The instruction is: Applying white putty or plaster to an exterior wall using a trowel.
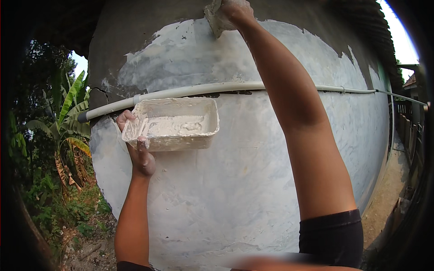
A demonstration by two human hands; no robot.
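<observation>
My left hand point(145, 160) grips the left end of a rectangular plastic tub point(181, 143), its thumb at the near side and fingers round the far corner. Pale wet putty point(178, 125) covers the tub's bottom and smears its rim and walls. High on the wall, my right hand point(237, 12) is closed round a putty knife point(217, 21) caked in the same putty; its handle is hidden by the hand. The blade lies against the wall point(217, 189), where the white coat meets the bare grey render point(131, 27).
A white pipe point(181, 91) runs across the wall, behind the tub and my right arm. Banana plants point(70, 101) and undergrowth stand at the left. On the right, a narrow path point(384, 194) runs beside a fence point(412, 140). Roof eaves point(361, 20) overhang the wall's top.
</observation>
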